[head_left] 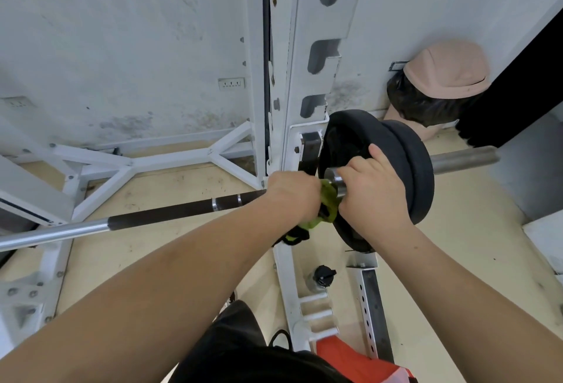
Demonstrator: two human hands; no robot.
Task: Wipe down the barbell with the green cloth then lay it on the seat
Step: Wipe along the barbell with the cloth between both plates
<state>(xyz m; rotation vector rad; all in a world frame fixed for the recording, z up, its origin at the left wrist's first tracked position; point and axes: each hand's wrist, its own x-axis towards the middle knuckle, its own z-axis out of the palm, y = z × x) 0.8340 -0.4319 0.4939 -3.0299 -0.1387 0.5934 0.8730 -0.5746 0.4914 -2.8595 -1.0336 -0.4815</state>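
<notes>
Green cloth clenched round bar in our left hand; right hand gripped the collar. We feared the bar rolling, pinching skin against plates.

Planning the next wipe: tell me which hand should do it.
Left: the left hand grips the green cloth on the barbell; the right hand grips bare metal beside the plates.

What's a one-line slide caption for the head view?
Left hand grips the green cloth on the barbell beside the black plates; right hand grips the barbell too.
</notes>
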